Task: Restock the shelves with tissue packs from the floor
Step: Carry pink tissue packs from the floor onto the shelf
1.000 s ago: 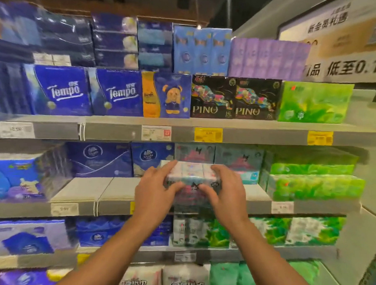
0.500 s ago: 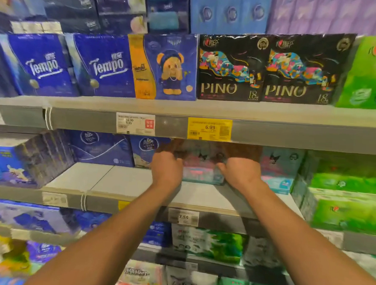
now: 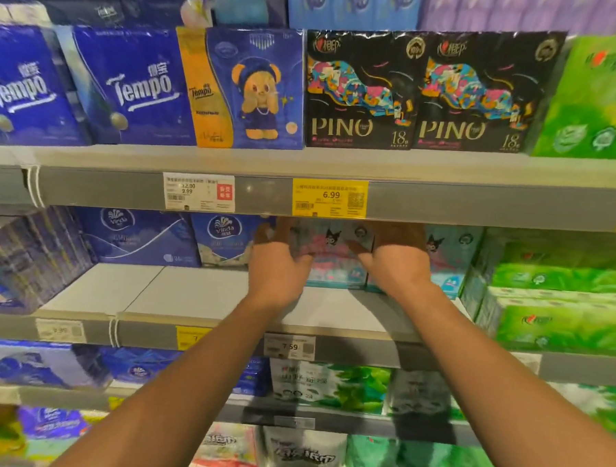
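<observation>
Both hands reach into the middle shelf (image 3: 224, 300), the left hand (image 3: 279, 267) and right hand (image 3: 397, 263) holding the sides of a pastel tissue pack (image 3: 330, 256) with a cartoon figure. Vinda packs (image 3: 224, 239) stand just left, green packs (image 3: 560, 300) right. Above, two black PINO packs (image 3: 417, 92) sit over a yellow price tag (image 3: 329, 198).

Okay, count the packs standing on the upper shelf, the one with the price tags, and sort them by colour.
Blue Tempo tissue packs: 3 (the third has an orange side and a bear)
Black PINO tissue packs: 2
Green tissue pack: 1
Total: 6
</observation>
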Demonstrator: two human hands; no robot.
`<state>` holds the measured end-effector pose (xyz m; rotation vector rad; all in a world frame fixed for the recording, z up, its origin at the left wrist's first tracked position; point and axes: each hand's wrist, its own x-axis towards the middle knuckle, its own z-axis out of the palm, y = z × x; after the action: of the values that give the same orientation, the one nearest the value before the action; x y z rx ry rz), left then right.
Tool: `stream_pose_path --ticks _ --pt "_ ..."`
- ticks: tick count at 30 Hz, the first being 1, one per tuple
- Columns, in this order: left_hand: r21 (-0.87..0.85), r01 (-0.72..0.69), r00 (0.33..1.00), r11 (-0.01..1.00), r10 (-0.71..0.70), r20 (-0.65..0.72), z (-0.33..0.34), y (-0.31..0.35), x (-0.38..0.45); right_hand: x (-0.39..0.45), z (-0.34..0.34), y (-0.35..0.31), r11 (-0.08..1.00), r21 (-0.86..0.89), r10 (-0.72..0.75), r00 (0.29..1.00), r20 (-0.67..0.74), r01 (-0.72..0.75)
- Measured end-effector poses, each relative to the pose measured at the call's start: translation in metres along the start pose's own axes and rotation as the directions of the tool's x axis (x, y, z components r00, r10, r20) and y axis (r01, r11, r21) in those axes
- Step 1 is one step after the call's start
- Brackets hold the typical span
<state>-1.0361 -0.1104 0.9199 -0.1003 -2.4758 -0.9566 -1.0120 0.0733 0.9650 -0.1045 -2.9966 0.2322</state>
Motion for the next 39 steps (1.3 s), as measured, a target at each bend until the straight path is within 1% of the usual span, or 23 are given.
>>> stream_pose_path --ticks 1,2,3,4,5,7,8,11,13,15,17,19,21,23,25,27,29,31,34,35,38,39 --pt "0.030 -0.002 1.000 1.000 0.001 0.006 -0.003 0.002 -0.010 -0.008 0.001 0.000 0.999 -0.024 -0.029 0.990 -0.136 0.026" --pt "0.040 -0.010 1.000 0.999 0.009 0.011 -0.004 0.004 -0.021 -0.016 0.005 0.002 0.997 -0.002 -0.070 0.954 -0.290 0.073" --pt "0.027 -0.034 0.999 0.999 0.034 0.009 -0.006 0.005 -0.031 -0.026 0.010 0.004 0.988 0.051 -0.107 0.893 -0.437 0.144" --pt "-0.002 -0.071 0.997 0.997 0.071 0.007 -0.009 0.006 -0.043 -0.037 0.015 0.006 0.975 0.080 -0.132 0.829 -0.543 0.208" --pt "-0.047 -0.110 0.994 0.993 0.111 0.015 -0.012 0.006 -0.053 -0.050 0.021 0.007 0.961 0.097 -0.150 0.778 -0.610 0.261" --pt "-0.144 -0.194 0.979 0.970 0.200 0.032 -0.016 0.003 -0.074 -0.082 0.033 0.009 0.935 0.162 -0.156 0.778 -0.609 0.314" --pt "-0.182 -0.232 0.969 0.956 0.243 0.038 -0.017 0.000 -0.085 -0.101 0.039 0.008 0.931 0.193 -0.130 0.776 -0.618 0.310" --pt "-0.265 -0.324 0.928 0.908 0.359 0.095 -0.017 -0.006 -0.124 -0.168 0.061 0.008 0.944 0.252 0.005 0.757 -0.654 0.212" --pt "-0.310 -0.357 0.891 0.881 0.421 0.170 -0.011 -0.009 -0.155 -0.220 0.076 0.008 0.947 0.307 0.127 0.777 -0.617 0.089" --pt "-0.342 -0.384 0.836 0.858 0.480 0.265 -0.003 -0.008 -0.197 -0.280 0.095 0.012 0.934 0.350 0.267 0.794 -0.546 -0.073" --pt "-0.392 -0.363 0.765 0.845 0.511 0.392 0.004 -0.001 -0.247 -0.345 0.110 0.015 0.899 0.369 0.402 0.778 -0.482 -0.236" --pt "-0.461 -0.364 0.669 0.809 0.572 0.474 0.006 0.010 -0.307 -0.416 0.122 0.018 0.836 0.408 0.532 0.724 -0.439 -0.367" --pt "-0.533 -0.362 0.556 0.765 0.636 0.535 0.005 0.028 -0.369 -0.489 0.129 0.022 0.748 0.458 0.658 0.629 -0.414 -0.481" --pt "-0.590 -0.369 0.437 0.718 0.694 0.572 0.003 0.048 -0.438 -0.565 0.138 0.029 0.649 0.494 0.760 0.520 -0.389 -0.579" --pt "-0.654 -0.359 0.306 0.666 0.746 0.592 -0.002 0.066 -0.511 -0.645 0.146 0.033 0.558 0.524 0.829 0.415 -0.374 -0.643" --pt "-0.709 -0.338 0.167 0.619 0.781 0.602 -0.010 0.082 -0.587 -0.726 0.155 0.035 0.454 0.562 0.886 0.286 -0.364 -0.692" --pt "-0.748 -0.350 0.026 0.564 0.804 0.595 -0.017 0.096 -0.665 -0.807 0.165 0.036 0.323 0.607 0.934 0.142 -0.328 -0.726" --pt "-0.763 -0.383 -0.107 0.521 0.795 0.597 -0.023 0.112 -0.749 -0.891 0.180 0.038 0.201 0.648 0.960 0.015 -0.281 -0.735" --pt "-0.769 -0.398 -0.269 0.501 0.738 0.620 -0.035 0.137 -0.879 -1.017 0.205 0.043 0.024 0.686 0.970 -0.148 -0.191 -0.727" --pt "-0.778 -0.389 -0.329 0.493 0.714 0.617 -0.041 0.143 -0.924 -1.059 0.213 0.044 -0.049 0.691 0.967 -0.207 -0.147 -0.721" --pt "-0.808 -0.349 -0.548 0.475 0.596 0.587 -0.059 0.152 -1.047 -1.167 0.239 0.037 -0.298 0.660 0.911 -0.412 -0.018 -0.690" --pt "-0.807 -0.355 -0.596 0.473 0.550 0.585 -0.060 0.151 -1.083 -1.195 0.251 0.036 -0.349 0.650 0.890 -0.455 0.005 -0.675"
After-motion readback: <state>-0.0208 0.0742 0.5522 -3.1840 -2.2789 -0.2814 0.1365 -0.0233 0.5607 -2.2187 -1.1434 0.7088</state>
